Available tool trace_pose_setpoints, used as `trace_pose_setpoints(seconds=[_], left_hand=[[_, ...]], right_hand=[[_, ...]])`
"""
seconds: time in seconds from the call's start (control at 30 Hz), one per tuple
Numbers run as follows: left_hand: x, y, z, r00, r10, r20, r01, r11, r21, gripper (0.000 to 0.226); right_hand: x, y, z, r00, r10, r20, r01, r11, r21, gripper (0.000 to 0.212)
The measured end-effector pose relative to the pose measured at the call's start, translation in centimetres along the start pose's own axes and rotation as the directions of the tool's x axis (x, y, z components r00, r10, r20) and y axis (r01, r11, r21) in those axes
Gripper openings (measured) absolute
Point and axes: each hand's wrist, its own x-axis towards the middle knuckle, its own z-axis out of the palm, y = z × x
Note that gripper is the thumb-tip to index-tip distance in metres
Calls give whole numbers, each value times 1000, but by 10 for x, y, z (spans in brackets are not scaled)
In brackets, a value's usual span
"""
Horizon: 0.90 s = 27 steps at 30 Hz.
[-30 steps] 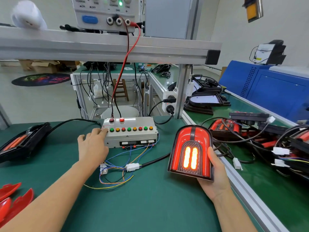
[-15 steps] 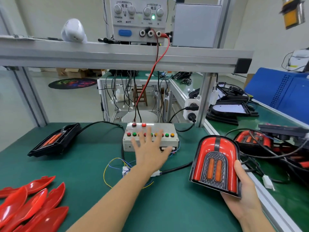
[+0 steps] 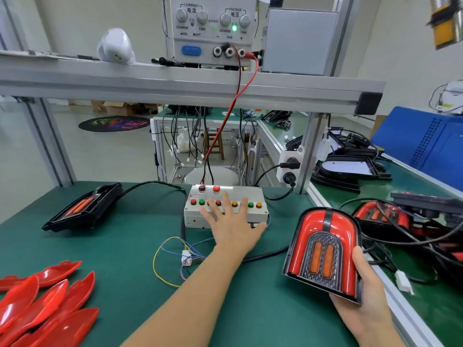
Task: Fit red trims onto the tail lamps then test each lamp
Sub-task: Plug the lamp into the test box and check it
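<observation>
Fingers of your right hand (image 3: 365, 294) curl under and around the tail lamp (image 3: 323, 251), holding it tilted just right of the button box (image 3: 225, 209). Your left hand (image 3: 233, 229) sits spread flat over that box's buttons. Red trims (image 3: 42, 306) are piled well left of it, nearer you.

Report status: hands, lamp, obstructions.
Left hand open, fingers spread over the button box. Right hand grips the tail lamp upright, unlit. Loose wires lie on the mat beneath the left arm.
</observation>
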Motion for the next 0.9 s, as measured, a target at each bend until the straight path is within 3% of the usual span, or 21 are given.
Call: trace_pose_setpoints(seconds=[0.47, 0.9], left_hand=[[4, 5, -12, 992, 1, 122, -11, 997, 74, 95], [6, -1, -6, 995, 40, 94, -49, 995, 92, 87]], right_hand=[[0, 0, 3, 1000, -15, -12, 15, 1000, 0, 37], [0, 0, 3, 998, -53, -26, 54, 998, 25, 42]])
